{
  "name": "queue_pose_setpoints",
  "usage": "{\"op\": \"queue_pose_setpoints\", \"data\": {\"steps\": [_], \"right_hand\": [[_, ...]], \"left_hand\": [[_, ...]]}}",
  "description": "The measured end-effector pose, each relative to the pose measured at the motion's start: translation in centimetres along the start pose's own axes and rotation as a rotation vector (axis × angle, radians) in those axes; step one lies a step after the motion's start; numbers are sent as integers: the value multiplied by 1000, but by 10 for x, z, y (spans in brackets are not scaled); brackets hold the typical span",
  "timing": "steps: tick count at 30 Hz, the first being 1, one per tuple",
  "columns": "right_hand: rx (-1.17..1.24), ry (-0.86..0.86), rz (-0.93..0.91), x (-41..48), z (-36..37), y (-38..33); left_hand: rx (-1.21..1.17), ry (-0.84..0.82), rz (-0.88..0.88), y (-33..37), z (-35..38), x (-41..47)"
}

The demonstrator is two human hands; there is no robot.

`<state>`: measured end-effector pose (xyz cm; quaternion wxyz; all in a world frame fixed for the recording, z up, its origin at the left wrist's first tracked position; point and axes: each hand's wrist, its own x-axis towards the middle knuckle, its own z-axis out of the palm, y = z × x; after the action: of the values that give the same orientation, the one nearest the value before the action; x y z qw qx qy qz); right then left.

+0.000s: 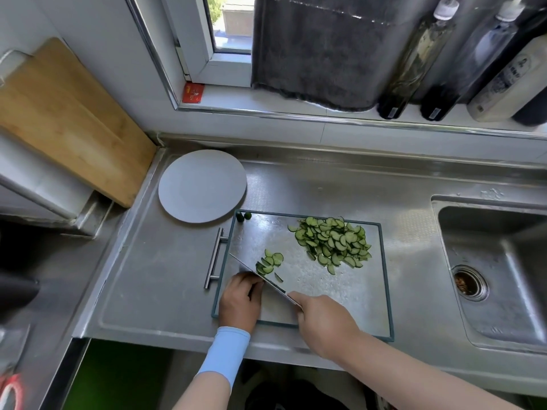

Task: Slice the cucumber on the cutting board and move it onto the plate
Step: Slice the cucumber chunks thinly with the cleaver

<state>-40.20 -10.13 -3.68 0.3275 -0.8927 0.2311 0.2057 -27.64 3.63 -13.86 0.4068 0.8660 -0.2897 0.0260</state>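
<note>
Cucumber [333, 244] is in thin half-moon slices, all of it on the board [310, 291] and none on the plate. Far left of the board, a wooden board [68, 122] leans against the wall. The plate [202, 186] sits just off the board's far-left corner, nearly touching the rim. A steel handle [214, 258] runs along the board's left edge. Two dark green ends [244, 216] sit in that far-left corner. At the board's near-left, the left hand [241, 300], above a pale blue sleeve [228, 356], is curled with its knuckles against the knife [251, 272]. It may be pinning a last stub, but the fingers hide it, so I can't tell. The blade runs diagonally, with a few fresh slices [270, 261] lying just right of it. The right hand [322, 321] grips the knife's handle at the board's near edge. The big pile fills the board's far-right part. Right of the board lies the sink [488, 261].
</note>
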Motion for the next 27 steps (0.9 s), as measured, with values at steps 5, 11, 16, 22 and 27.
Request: {"op": "queue_pose_setpoints", "data": {"steps": [5,11,16,22,27], "right_hand": [[21,-8,14,21,3,-8],[33,7,1,26,4,-13],[-13,12,-41,6,0,-8],[-39,10,-10,-12,-6,-3],[-16,3,4,-10,-3,-4]], "left_hand": [[-15,8,-16,-2,3,-3],[-16,31,3,-4,7,-6],[-27,57,-2,-4,7,-6],[-18,22,-38,-7,7,-7],[-18,22,-28,-7,7,-6]]}}
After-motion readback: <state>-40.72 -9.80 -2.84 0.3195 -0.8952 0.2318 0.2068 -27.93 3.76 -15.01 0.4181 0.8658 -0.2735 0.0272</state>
